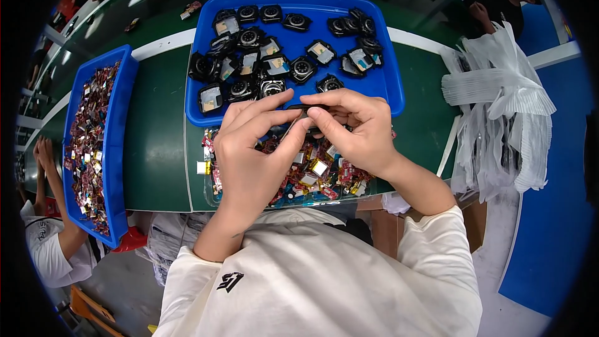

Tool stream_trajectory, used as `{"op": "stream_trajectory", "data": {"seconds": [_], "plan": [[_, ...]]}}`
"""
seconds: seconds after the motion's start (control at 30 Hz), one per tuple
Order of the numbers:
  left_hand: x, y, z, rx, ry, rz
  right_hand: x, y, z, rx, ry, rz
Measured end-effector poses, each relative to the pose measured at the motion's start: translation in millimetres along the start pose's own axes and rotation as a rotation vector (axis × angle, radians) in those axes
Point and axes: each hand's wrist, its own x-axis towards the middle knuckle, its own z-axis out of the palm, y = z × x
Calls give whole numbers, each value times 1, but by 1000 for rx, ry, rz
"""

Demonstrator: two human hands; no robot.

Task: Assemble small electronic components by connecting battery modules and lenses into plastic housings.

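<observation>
My left hand [249,140] and my right hand [362,128] meet in front of me. Between their fingertips they pinch a dark watch case [307,107], tilted and mostly hidden by the fingers. Just beyond, a large blue tray [393,78] holds several black watch cases [302,69], some with round backs up and some showing pale inner faces. Below my hands, a clear tray [211,195] is heaped with small battery and circuit-board parts [319,167] in silver, yellow and red; my hands and wrists cover some of it.
To the left, a long blue tray [118,143] brims with similar small parts. White foam sleeves [499,106] are stacked at the right. A green work table [156,131] lies beneath. Other people's hands [45,153] show at the far left and beyond the table; a cardboard box [384,231] stands below its edge.
</observation>
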Motion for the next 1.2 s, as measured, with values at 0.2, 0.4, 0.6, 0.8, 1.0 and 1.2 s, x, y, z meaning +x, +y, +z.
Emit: {"op": "stream_trajectory", "data": {"seconds": [0.2, 0.4, 0.6, 0.8, 1.0, 1.2], "plan": [[-3, 0, -8, 24, 49, 30, 2, -1, -4, 190, 25, 161], [-6, 5, -14, 132, 25, 126, 4, -2, -5, 117, -2, 102], [-11, 9, -17, -18, -83, -32, 3, -2, -5, 28, 27, -18], [-17, 3, -15, -481, -208, -466, 7, 2, -6, -397, 58, -472], [-14, -5, -14, -883, -248, -617, 2, 3, -5, -240, 42, -359], [-13, -3, -9, -847, -190, -611, -1, 0, -6, -130, -45, -210]]}}
